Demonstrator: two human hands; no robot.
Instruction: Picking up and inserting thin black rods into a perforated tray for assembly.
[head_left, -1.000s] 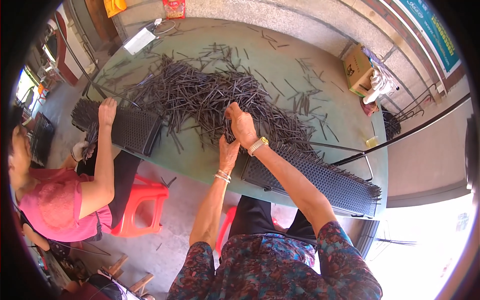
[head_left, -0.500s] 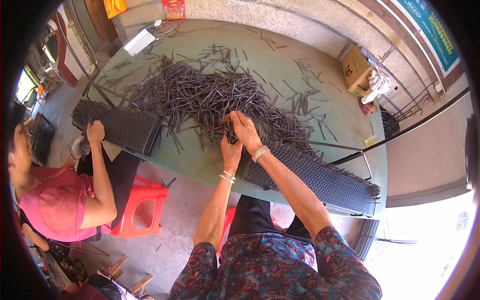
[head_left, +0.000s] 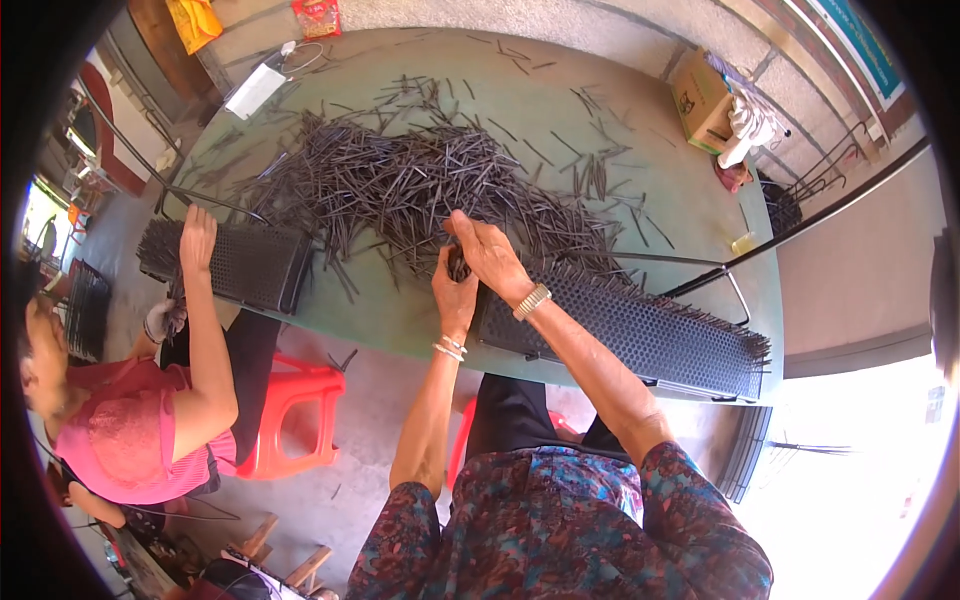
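A wide heap of thin dark sticks (head_left: pixel 400 180) is spread over the green table. At its near edge my left hand (head_left: pixel 455 292) is closed round a small bundle of these sticks (head_left: pixel 458 264), whose ends show between thumb and fingers. My right hand (head_left: pixel 488 255) is bent over the top of that bundle, fingers against it; exactly what they pinch is hidden. Just right of my hands lies a long black perforated rack (head_left: pixel 620 325), with rows of sticks standing along its far edge and right end.
To the left a co-worker in pink reaches a hand (head_left: pixel 198 240) over a second perforated rack (head_left: pixel 258 265). A red plastic stool (head_left: pixel 300 410) stands below. A cardboard box (head_left: pixel 703 105), a white power strip (head_left: pixel 255 92) and thin black metal bars (head_left: pixel 850 215) edge the green table (head_left: pixel 370 330).
My view has shifted slightly. Both my hands stay together at the bundle, the right fingers a little changed in pose. The co-worker's hand has moved up over the left rack.
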